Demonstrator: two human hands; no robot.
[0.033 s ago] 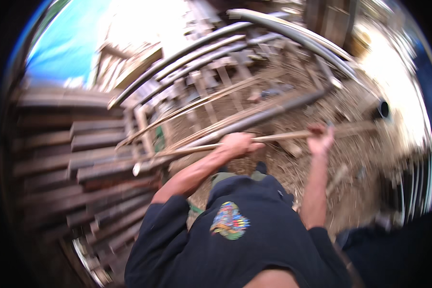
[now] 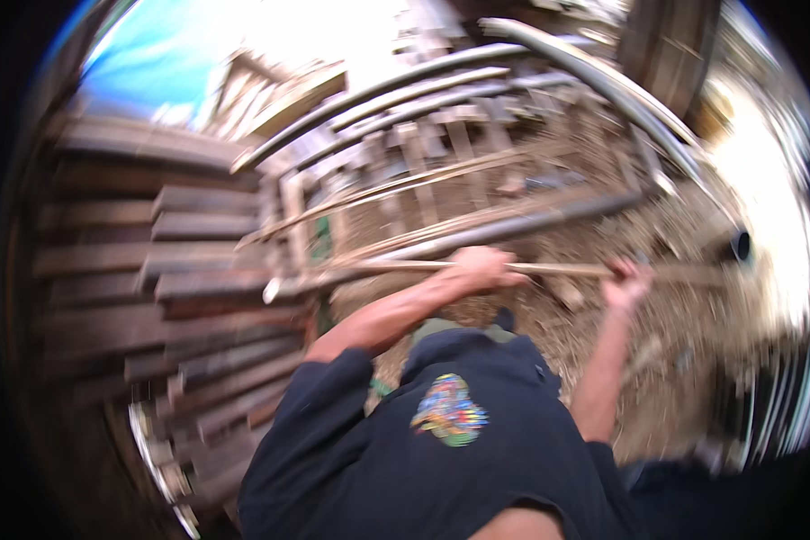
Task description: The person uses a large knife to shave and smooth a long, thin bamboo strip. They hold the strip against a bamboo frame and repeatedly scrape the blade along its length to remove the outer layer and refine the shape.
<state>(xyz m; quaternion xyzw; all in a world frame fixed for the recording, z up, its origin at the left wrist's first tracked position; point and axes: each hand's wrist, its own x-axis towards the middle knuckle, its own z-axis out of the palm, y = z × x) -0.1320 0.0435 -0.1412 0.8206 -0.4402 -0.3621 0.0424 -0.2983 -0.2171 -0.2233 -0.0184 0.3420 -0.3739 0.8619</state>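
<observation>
A long, thin pale wooden stick (image 2: 562, 269) lies nearly level across the front of my body. My left hand (image 2: 484, 268) is closed around it near the middle, arm bent, knuckles up. Farther right, my right hand (image 2: 627, 283) is closed on the same stick, its fingers somewhat smeared by motion. The stick's left part runs close along a thick grey pole (image 2: 522, 221) lying just beyond my hands; blur hides whether they touch. Past my right hand the stick's end fades into the brown ground.
Stacked dark timber beams (image 2: 207, 227) fill the left side. Curved grey pipes (image 2: 423, 63) and thin strips (image 2: 396, 186) lie ahead over loose boards. A dark open pipe end (image 2: 740, 245) is at the right. Wood chips cover the ground (image 2: 666, 360). A blue tarp (image 2: 153, 81) hangs far left.
The whole view has turned slightly, so the surroundings sit farther right in the picture. The stick appears more level; both hands keep their hold on it.
</observation>
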